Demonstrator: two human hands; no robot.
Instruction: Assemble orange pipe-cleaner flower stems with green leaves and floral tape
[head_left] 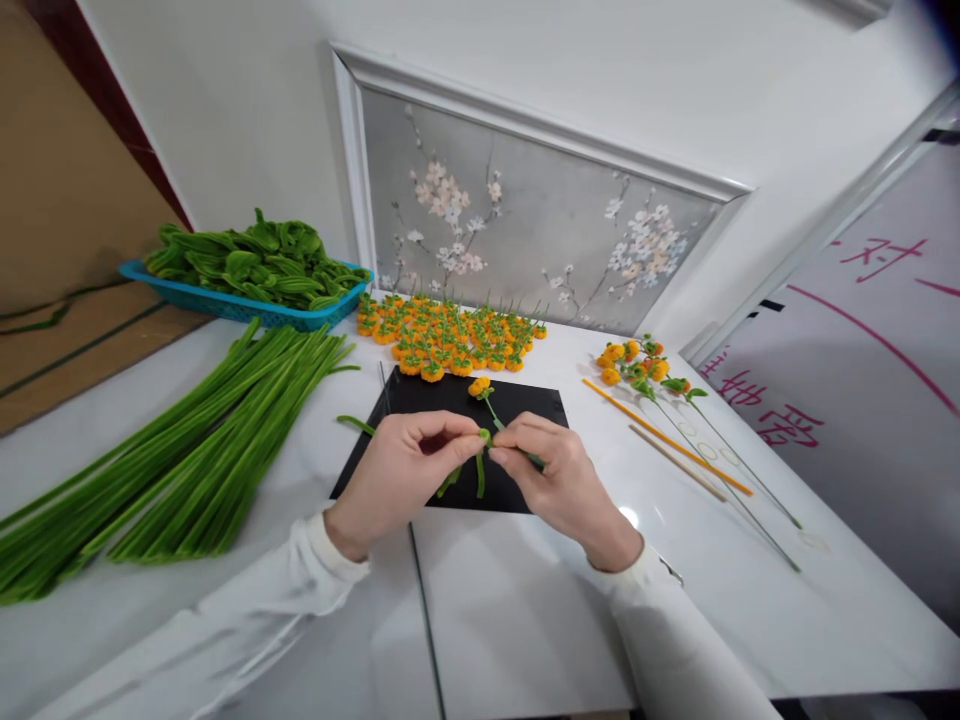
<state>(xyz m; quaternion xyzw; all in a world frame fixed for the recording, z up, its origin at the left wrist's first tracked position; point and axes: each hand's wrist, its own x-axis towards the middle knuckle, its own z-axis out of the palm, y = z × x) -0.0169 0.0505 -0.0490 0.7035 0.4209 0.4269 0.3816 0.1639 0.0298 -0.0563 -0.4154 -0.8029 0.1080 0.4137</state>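
My left hand pinches a short green pipe cleaner between thumb and forefinger. Close against it, my right hand has its fingertips closed around the thin stem of an orange pipe-cleaner flower, whose head points away from me. The fingertips partly hide where the green piece and the stem meet. Beneath both hands lies a black mat, with cut green pipe-cleaner pieces on it.
Long green pipe cleaners lie at left, before a blue tray of green leaves. Many orange flower heads stand behind the mat. At right are finished flower stems, an orange pipe cleaner and a beige stick.
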